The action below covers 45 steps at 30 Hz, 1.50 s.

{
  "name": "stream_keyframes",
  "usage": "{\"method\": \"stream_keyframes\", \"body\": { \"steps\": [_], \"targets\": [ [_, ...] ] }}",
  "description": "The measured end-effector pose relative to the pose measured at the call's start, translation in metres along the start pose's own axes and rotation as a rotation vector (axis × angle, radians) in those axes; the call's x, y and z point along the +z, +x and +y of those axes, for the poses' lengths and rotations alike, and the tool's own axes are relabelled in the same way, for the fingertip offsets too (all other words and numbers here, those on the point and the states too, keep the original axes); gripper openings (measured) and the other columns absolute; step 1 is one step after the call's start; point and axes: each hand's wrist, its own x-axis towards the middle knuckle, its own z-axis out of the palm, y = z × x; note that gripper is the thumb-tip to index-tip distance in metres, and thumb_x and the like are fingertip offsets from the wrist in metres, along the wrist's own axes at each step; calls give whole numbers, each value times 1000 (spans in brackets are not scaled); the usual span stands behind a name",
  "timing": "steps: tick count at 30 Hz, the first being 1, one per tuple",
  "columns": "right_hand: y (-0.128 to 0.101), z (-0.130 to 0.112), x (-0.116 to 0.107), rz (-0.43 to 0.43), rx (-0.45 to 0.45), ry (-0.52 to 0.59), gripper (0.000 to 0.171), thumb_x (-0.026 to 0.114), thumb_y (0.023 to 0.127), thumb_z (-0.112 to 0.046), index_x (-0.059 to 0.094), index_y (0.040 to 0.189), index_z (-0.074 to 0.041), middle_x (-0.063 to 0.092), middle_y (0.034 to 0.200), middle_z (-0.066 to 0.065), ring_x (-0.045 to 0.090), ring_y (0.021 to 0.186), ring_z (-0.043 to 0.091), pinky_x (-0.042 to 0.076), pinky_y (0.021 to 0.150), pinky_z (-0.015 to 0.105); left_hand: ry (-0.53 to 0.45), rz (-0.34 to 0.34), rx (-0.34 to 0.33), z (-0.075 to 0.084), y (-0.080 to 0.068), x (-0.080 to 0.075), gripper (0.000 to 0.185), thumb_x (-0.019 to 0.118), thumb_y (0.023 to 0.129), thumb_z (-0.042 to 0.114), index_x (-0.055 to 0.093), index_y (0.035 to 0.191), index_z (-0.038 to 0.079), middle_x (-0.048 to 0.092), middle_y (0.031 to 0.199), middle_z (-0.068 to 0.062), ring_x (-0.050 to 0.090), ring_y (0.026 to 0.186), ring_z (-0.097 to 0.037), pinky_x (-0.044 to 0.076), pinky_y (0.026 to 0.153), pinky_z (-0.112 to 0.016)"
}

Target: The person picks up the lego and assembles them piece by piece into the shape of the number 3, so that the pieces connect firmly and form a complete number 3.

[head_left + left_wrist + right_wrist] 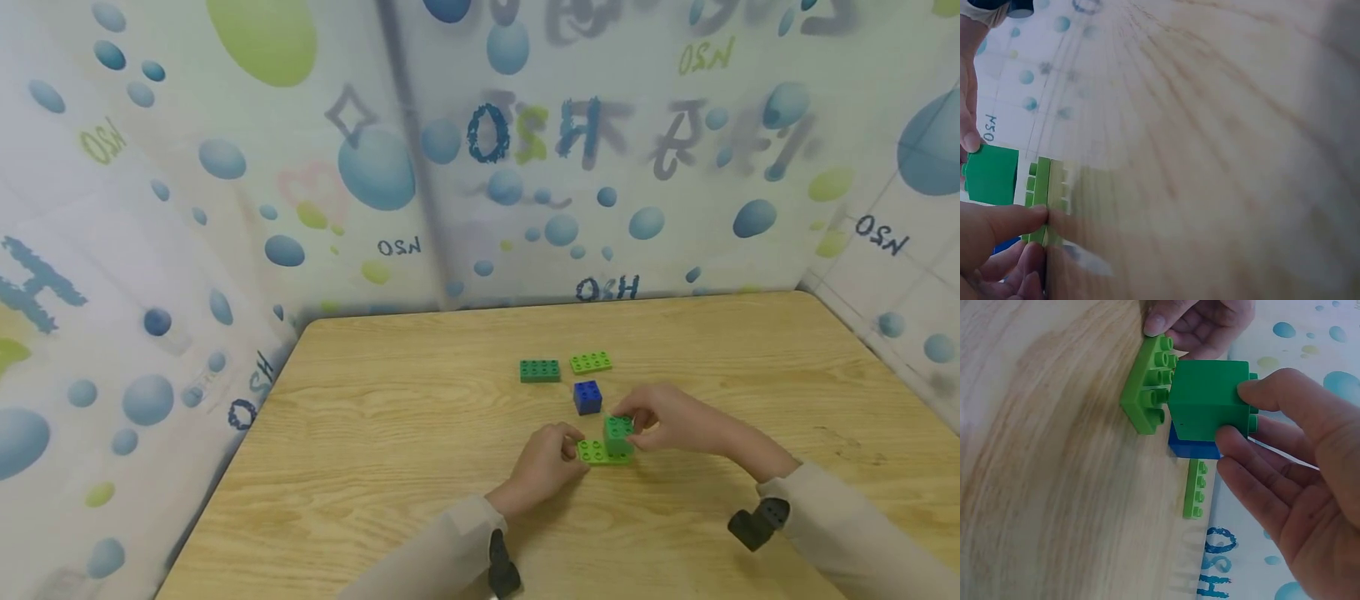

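My right hand (670,419) pinches a green two-by-two toy brick (1207,400) between thumb and fingers. The brick is over the right end of a lime-green studded plate (592,452), its underside close to the studs; the left wrist view shows a small gap between them. At the plate's left end, my left hand (546,460) holds it, thumb (1019,219) on the near side and fingers curled beyond. The plate lies flat on the table, studs up. Just behind the held brick stands a blue brick (587,397), partly hidden by it in the right wrist view.
Farther back on the wooden table (375,417) lie a dark green brick (540,372) and a second lime-green plate (591,362). A patterned curtain (525,233) hangs behind the table's far edge and along its sides.
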Motion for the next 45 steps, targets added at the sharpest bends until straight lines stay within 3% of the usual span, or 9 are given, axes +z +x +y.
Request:
{"method": "stream_keyframes", "body": {
  "steps": [24, 35, 45],
  "targets": [
    [-8, 16, 13, 52, 9, 53, 33, 68, 80, -9, 61, 109, 4, 57, 93, 2, 58, 77, 9, 50, 73, 28, -7, -1, -4, 1, 3, 3, 33, 74, 77, 9, 62, 107, 3, 50, 75, 5, 45, 67, -5, 40, 59, -19],
    [0, 15, 17, 60, -3, -3, 24, 70, 77, -8, 64, 100, -5, 57, 91, -3, 57, 75, 8, 50, 67, 26, -37, 11, 14, 0, 2, 1, 32, 74, 76, 7, 62, 106, 1, 52, 73, 4, 46, 64, -4, 40, 57, -19],
    [2, 20, 19, 34, -32, 83, 23, 71, 77, -6, 61, 98, -7, 58, 93, 0, 57, 75, 8, 50, 71, 28, -44, 16, 26, -1, 1, -3, 33, 75, 75, 6, 63, 104, 0, 53, 72, 3, 46, 63, -4, 41, 57, -19]
  ]
}}
